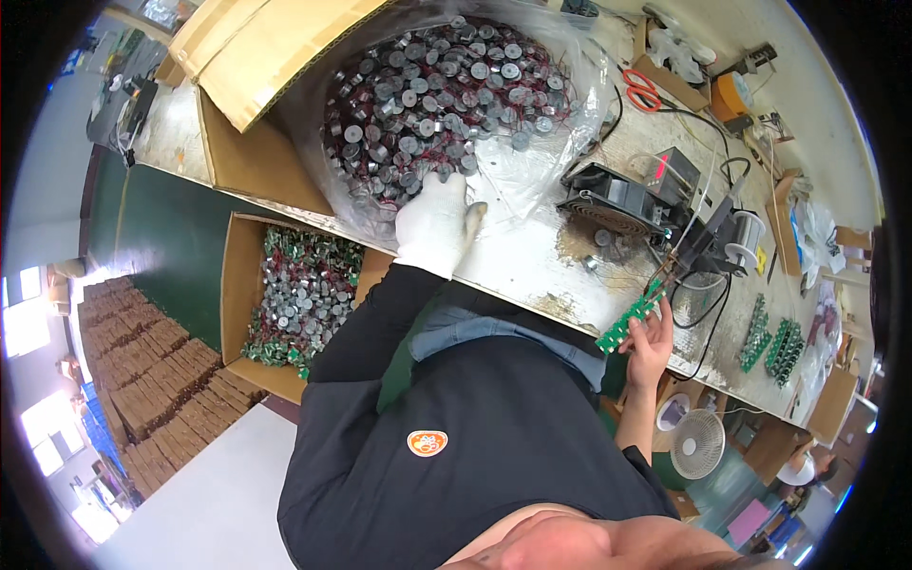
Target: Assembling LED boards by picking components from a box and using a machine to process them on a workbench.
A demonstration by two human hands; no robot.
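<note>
My left hand, in a white glove, reaches to the near edge of a heap of small round metal parts with dark red wires. Its fingertips touch the heap, and the thumb stands apart from the fingers. The heap lies in a clear plastic bag on the workbench. With my bare right hand I grip a strip of green circuit boards at the bench's front edge. The strip's far end is just below the tip of a black soldering fixture.
A cardboard box of wired parts with green boards stands below the bench at left. On the bench are a black fan, a solder spool, red-handled scissors and more green board strips. Black cables loop near my right hand.
</note>
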